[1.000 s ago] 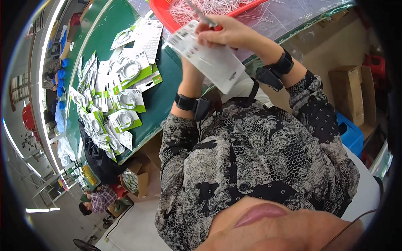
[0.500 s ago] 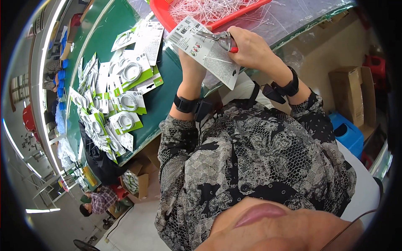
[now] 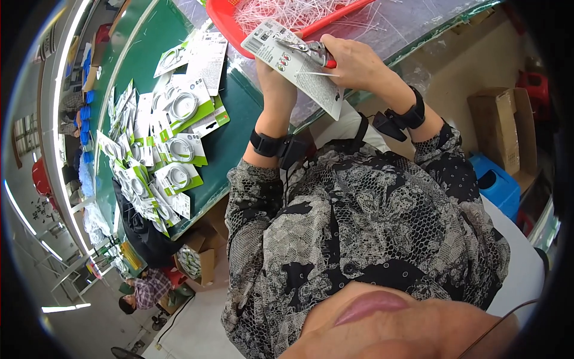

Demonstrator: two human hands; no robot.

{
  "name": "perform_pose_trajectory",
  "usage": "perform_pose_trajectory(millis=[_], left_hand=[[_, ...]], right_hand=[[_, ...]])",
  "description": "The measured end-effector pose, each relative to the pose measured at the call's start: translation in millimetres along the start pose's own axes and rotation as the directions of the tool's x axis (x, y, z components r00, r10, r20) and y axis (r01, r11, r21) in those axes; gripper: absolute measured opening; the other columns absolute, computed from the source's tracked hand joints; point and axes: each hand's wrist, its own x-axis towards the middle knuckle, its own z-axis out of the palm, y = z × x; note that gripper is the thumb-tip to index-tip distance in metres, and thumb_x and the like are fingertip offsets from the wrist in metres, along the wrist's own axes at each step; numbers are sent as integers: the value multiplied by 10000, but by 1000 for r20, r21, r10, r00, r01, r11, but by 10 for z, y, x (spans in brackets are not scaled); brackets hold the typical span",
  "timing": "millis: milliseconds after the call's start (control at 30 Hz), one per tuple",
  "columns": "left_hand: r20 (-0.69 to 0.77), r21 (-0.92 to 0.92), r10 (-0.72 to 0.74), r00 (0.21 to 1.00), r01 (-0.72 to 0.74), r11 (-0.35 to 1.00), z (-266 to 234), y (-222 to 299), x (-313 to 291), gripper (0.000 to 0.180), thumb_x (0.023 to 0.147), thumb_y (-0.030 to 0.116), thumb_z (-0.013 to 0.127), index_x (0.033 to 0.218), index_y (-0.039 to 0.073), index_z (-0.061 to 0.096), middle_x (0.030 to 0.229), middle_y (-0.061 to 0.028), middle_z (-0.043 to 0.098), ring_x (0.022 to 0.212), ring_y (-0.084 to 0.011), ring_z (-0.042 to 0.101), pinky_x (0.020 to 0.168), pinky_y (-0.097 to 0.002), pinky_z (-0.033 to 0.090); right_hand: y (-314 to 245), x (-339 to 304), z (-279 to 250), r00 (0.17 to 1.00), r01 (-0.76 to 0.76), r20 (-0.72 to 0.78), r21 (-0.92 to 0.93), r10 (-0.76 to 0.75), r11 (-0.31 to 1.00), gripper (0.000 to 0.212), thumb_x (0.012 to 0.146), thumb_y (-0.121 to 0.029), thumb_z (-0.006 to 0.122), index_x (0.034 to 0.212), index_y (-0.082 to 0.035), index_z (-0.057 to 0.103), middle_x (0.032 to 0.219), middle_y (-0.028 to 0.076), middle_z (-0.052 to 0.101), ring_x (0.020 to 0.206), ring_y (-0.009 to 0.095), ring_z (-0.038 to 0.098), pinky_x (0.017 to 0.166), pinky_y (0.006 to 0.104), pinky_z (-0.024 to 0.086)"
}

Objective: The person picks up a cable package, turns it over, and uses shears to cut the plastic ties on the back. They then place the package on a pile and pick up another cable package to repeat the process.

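Note:
My left hand [image 3: 273, 84] grips a white printed package card [image 3: 320, 90] from behind, so most of its fingers are hidden. The card is tilted, its barcode end toward the red tray. My right hand [image 3: 357, 64] is closed around silver pliers with red grips [image 3: 315, 54]. Their metal jaws lie over the card's printed face. A thin white strip sticks out beside the right fingers, across the card. To the left, several carded white coiled cables [image 3: 182, 106] with green edges lie in a loose pile on the green table [image 3: 220, 143].
Beyond my hands stands a red tray [image 3: 222, 27] heaped with thin white plastic strips [image 3: 284, 13]; more strips lie beside it. At right are a cardboard box [image 3: 496, 131] and a blue stool [image 3: 493, 185]. Another person [image 3: 149, 290] sits at the lower left.
The card and both hands have shifted slightly up in the view. The pliers still lie over the card. The thin white strip by my right fingers now points more sideways.

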Motion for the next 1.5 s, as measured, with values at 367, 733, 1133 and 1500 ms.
perform_pose_trajectory(millis=[367, 733, 1133, 1500], left_hand=[[62, 138, 237, 970, -243, 960, -95, -54, 113, 219, 864, -34, 588, 1082, -47, 592, 1013, -118, 675, 842, -174, 670, 731, -295, 544], [-59, -433, -153, 987, 112, 895, 30, -44, 72, 245, 905, 3, 570, 1139, -53, 522, 1044, -153, 651, 829, -211, 680, 724, -331, 580], [138, -811, -501, 855, 388, 438, -115, 47, 53, 247, 962, 73, 544, 1199, 8, 520, 1139, -89, 631, 1000, -180, 636, 866, -303, 524], [4, -602, -197, 980, 160, 782, 62, 158, -98, 305, 952, 46, 554, 1246, -2, 486, 1209, -87, 596, 1092, -165, 572, 946, -312, 454]], right_hand=[[-5, -361, -146, 968, 175, -180, -15, -175, 984, 305, 730, -113, 663, 965, -23, 489, 907, 173, 607, 890, 375, 588, 735, 444, 458], [-62, -351, -131, 987, 128, -91, -38, -131, 991, 244, 750, -105, 641, 928, -29, 491, 873, 176, 574, 861, 371, 570, 725, 432, 444], [279, -355, -337, 977, -60, -190, 213, 102, 975, 279, 794, -179, 666, 911, -18, 470, 737, 197, 540, 724, 408, 550, 633, 445, 427], [-54, -268, -369, 945, -8, -326, -138, -38, 990, 281, 741, -176, 691, 900, -50, 496, 821, 152, 595, 806, 381, 604, 664, 441, 481]])
